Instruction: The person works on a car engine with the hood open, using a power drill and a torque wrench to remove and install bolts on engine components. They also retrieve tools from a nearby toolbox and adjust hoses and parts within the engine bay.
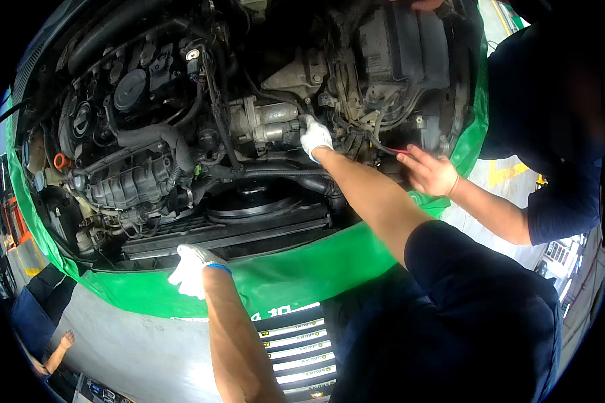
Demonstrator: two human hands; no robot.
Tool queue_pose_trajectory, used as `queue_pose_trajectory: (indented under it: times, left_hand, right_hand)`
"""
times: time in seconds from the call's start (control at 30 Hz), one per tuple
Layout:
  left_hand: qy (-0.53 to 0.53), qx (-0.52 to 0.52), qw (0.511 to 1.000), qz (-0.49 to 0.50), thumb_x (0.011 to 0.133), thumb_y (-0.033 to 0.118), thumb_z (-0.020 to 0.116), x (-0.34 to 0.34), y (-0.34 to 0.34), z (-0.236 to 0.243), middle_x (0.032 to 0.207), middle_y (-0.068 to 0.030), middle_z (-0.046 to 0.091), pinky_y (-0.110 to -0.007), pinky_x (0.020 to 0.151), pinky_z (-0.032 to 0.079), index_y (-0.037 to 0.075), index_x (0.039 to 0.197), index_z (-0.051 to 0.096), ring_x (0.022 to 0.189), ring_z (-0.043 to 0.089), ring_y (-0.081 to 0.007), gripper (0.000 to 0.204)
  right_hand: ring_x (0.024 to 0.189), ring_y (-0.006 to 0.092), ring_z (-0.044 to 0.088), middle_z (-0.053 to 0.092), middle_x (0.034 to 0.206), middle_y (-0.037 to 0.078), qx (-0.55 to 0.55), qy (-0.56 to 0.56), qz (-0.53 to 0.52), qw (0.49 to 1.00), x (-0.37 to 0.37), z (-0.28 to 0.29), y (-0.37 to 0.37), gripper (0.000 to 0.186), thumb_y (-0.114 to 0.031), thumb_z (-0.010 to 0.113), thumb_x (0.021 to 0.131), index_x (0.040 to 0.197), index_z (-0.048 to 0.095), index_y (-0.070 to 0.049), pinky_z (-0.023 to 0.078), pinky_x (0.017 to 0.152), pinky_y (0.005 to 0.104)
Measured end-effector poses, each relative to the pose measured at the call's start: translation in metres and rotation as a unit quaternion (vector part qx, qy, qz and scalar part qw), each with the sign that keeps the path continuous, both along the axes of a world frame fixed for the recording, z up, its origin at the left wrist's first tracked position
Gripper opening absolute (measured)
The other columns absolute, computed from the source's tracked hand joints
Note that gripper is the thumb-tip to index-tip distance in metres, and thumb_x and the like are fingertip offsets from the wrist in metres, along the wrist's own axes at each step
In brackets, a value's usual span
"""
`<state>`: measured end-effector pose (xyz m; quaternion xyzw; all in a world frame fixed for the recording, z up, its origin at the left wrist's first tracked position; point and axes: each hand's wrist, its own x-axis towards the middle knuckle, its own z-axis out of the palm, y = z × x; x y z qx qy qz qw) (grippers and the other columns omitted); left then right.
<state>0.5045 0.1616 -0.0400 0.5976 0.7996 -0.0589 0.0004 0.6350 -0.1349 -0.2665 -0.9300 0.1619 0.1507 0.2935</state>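
Observation:
My left hand (190, 269), in a white glove, rests on the front edge of the green protective cover (309, 265), fingers spread downward. My right hand (314, 138), also white-gloved, reaches into the engine bay, fingers curled at the connector end of a silver cylindrical motor (271, 123); what they grip is hidden. To its right, a co-worker's bare hand (427, 171) touches a red-and-black cable (390, 150) near the black battery box (403, 50).
The dark engine (131, 91) and the fan (252, 208) fill the bay. A co-worker (551, 114) leans in from the right; another person's hand (66, 341) shows at lower left. A striped panel (296, 356) lies below the cover, beside the pale floor (141, 342).

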Motion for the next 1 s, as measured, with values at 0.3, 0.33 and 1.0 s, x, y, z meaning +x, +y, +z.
queue_pose_trajectory:
  times: [0.3, 0.33, 1.0]
  left_hand:
    - [0.007, 0.005, 1.0, -0.008, 0.088, 0.055, 0.067, -0.002, 0.002, -0.006, 0.128, -0.0239, 0.061, -0.052, 0.097, 0.051, 0.006, 0.134, 0.053, 0.116, 0.063, -0.0386, 0.069]
    - [0.006, 0.005, 1.0, -0.01, 0.088, 0.055, 0.068, -0.001, 0.002, -0.004, 0.128, -0.0239, 0.061, -0.052, 0.096, 0.051, 0.006, 0.134, 0.053, 0.116, 0.064, -0.0386, 0.069]
    - [0.002, 0.009, 1.0, -0.012, 0.087, 0.054, 0.069, 0.0, -0.003, -0.001, 0.127, -0.0244, 0.062, -0.051, 0.094, 0.054, 0.004, 0.131, 0.055, 0.113, 0.065, -0.0394, 0.068]
  right_hand:
    - [0.121, 0.0441, 0.063, 0.068, 0.128, 0.026, 0.03, 0.02, 0.015, 0.999, -0.004, 0.002, -0.004, 0.043, -0.018, 0.06, 0.101, 0.144, 0.059, -0.014, 0.051, 0.104, 0.0499]
    - [0.118, 0.045, 0.064, 0.069, 0.124, 0.026, 0.028, 0.004, 0.017, 0.999, -0.004, -0.001, -0.005, 0.042, -0.019, 0.06, 0.101, 0.142, 0.06, -0.015, 0.052, 0.101, 0.0509]
    - [0.111, 0.043, 0.069, 0.068, 0.121, 0.028, -0.099, 0.04, 0.309, 0.945, 0.039, 0.008, -0.012, 0.034, -0.007, 0.051, 0.095, 0.127, 0.061, 0.0, 0.058, 0.093, 0.0487]
